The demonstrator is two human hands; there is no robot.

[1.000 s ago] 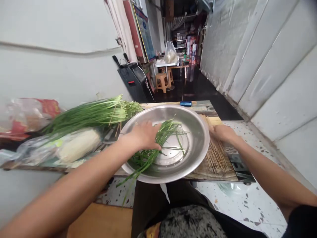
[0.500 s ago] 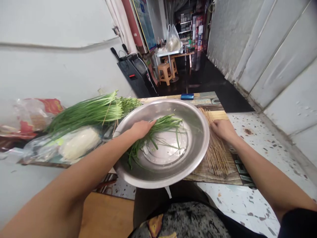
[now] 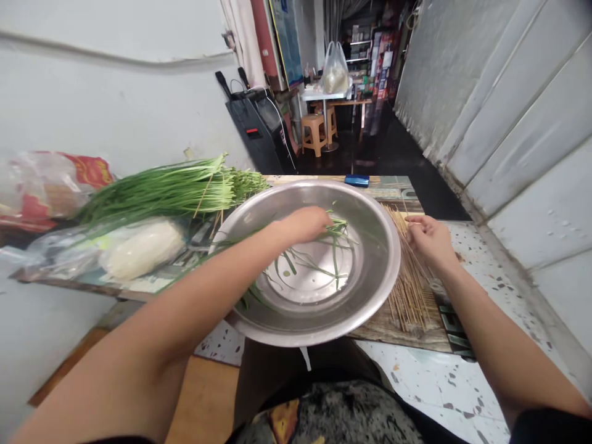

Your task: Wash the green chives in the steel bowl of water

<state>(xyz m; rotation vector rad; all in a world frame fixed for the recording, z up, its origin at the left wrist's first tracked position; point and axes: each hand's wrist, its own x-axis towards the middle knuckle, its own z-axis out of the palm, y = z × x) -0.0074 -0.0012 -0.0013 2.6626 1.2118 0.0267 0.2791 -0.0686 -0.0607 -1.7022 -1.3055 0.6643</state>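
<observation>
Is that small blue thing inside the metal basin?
No, the small blue thing lies on the table, just beyond the far rim of the metal basin.

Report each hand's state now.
Left hand: closed on long green stalks, inside round steel basin.
Right hand: fingertips pinched by thin brown wooden skewers; whether holding one, unclear.

Black sleeves, mottled grey-and-black top (image 3: 351, 413)

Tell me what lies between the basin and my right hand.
In the head view, thin sticks lie between the basin and your right hand.
</observation>
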